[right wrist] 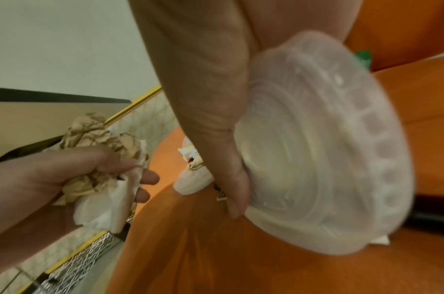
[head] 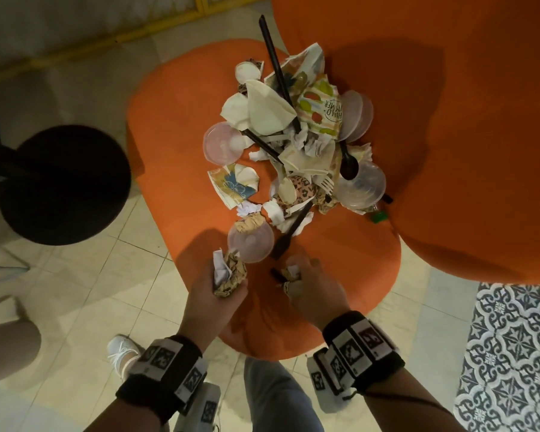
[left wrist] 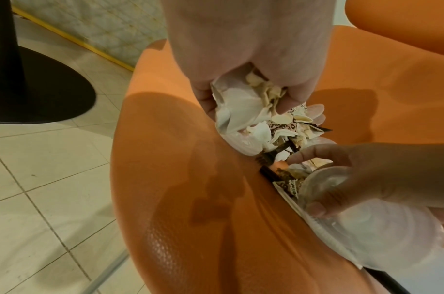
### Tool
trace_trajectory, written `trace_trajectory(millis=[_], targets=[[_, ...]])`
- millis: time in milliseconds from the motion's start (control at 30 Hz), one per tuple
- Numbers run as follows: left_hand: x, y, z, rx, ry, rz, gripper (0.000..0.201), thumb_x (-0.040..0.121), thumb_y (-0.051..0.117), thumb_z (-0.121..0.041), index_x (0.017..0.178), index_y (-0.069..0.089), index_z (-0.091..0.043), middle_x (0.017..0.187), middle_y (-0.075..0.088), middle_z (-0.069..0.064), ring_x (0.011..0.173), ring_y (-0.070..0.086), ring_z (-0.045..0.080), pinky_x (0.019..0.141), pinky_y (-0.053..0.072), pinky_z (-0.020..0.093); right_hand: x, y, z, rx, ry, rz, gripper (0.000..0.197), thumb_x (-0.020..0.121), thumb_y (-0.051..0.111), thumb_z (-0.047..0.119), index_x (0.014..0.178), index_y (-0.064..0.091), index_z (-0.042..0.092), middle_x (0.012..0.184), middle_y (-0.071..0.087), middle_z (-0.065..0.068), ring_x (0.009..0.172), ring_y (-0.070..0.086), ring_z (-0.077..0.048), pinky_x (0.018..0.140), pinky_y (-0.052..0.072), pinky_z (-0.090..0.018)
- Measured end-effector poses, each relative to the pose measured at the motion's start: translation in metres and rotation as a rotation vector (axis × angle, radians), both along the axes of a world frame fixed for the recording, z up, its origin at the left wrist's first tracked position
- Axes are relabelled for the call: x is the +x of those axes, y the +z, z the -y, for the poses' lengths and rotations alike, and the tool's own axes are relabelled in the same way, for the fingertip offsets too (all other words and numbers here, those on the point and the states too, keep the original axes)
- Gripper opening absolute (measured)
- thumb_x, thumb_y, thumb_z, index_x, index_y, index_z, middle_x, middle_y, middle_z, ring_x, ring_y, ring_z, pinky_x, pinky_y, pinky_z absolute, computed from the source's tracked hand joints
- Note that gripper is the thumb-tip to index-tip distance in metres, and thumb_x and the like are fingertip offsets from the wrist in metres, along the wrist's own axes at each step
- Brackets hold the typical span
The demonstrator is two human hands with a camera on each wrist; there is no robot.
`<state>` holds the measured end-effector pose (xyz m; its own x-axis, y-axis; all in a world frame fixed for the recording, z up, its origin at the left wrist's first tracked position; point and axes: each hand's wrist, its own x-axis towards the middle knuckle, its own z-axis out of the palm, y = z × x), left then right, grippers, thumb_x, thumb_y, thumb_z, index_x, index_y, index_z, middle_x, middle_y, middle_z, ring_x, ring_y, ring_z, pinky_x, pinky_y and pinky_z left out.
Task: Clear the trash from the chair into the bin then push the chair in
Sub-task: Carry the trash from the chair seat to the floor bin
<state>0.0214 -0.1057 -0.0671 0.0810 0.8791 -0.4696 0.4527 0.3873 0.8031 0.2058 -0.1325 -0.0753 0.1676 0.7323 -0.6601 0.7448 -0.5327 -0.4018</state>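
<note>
Left hand (head: 214,289) fingers curled tight round a wad of crumpled brown paper and white napkin (head: 228,275), held just above the front of the orange chair seat (head: 181,145). Right hand (head: 306,288) fingers curled round a clear plastic lid (right wrist: 324,143) plus scraps of patterned paper; the thumb (right wrist: 237,191) presses the lid's face and the lid sits tilted on edge against the seat in the right wrist view.

Trash pile (head: 293,141) occupies the middle and back of the seat, butting the backrest (head: 434,120): clear lids, torn printed cups, napkins, black cutlery, a white fork. One clear lid (head: 250,241) and a black fork (head: 289,236) lie closest, just ahead of both hands. A long black utensil (head: 273,63) sticks out past the rear seat edge.

Seat's left and front margins are bare orange. Left of the chair, tiled floor and a black round table base (head: 63,185). Patterned tiles (head: 512,353) at right. Can't see a bin in any view.
</note>
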Motion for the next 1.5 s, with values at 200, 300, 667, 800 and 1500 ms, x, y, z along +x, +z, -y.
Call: trace_trajectory(millis=[200,300,667,800,1500], targets=[[-0.001,0.005,0.001,0.007,0.027,0.043,0.03,0.083,0.068,-0.009,0.085,0.051,-0.034,0.079,0.062,-0.009,0.072,0.061,-0.003,0.06,0.043,0.005,0.0,0.003,0.002,-0.077,0.08,-0.035,0.044,0.088,0.056,0.024,0.128,0.041,0.035,0.132,0.047,0.001,0.098,0.059,-0.021,0.079,0.055,-0.032],[-0.002,0.001,0.001,-0.045,-0.137,0.086,0.024,0.082,0.07,-0.013,0.093,0.055,-0.028,0.085,0.065,-0.007,0.081,0.063,0.004,0.067,0.043,0.011,0.011,0.007,0.003,-0.085,-0.012,-0.135,0.051,0.083,0.067,0.024,0.128,0.044,0.031,0.127,0.051,0.002,0.097,0.052,-0.015,0.08,0.047,-0.027],[0.019,-0.018,-0.022,0.314,-0.853,-0.096,0.051,0.075,0.062,-0.047,0.118,0.055,-0.021,0.11,0.062,-0.002,0.095,0.06,0.014,0.079,0.042,0.017,0.04,-0.001,-0.005,0.094,-0.576,-0.468,0.047,0.075,0.077,0.011,0.109,0.052,0.031,0.105,0.061,0.004,0.09,0.06,-0.009,0.075,0.054,-0.025],[0.041,-0.025,-0.036,0.448,-1.179,-0.18,0.05,0.073,0.075,-0.033,0.117,0.058,-0.017,0.126,0.054,0.003,0.109,0.055,0.02,0.092,0.044,0.031,0.062,0.006,-0.006,0.219,-0.698,-0.457,0.047,0.071,0.08,0.009,0.104,0.054,0.03,0.105,0.061,0.005,0.097,0.06,-0.013,0.081,0.053,-0.03],[0.037,-0.024,-0.003,0.551,-1.345,-0.339,0.033,0.058,0.082,-0.032,0.08,0.059,-0.023,0.089,0.057,0.0,0.072,0.059,0.018,0.064,0.049,0.032,0.064,0.028,-0.014,0.364,-0.703,-0.482,0.049,0.073,0.079,0.011,0.111,0.053,0.028,0.103,0.062,0.009,0.091,0.06,-0.004,0.071,0.05,-0.017]])
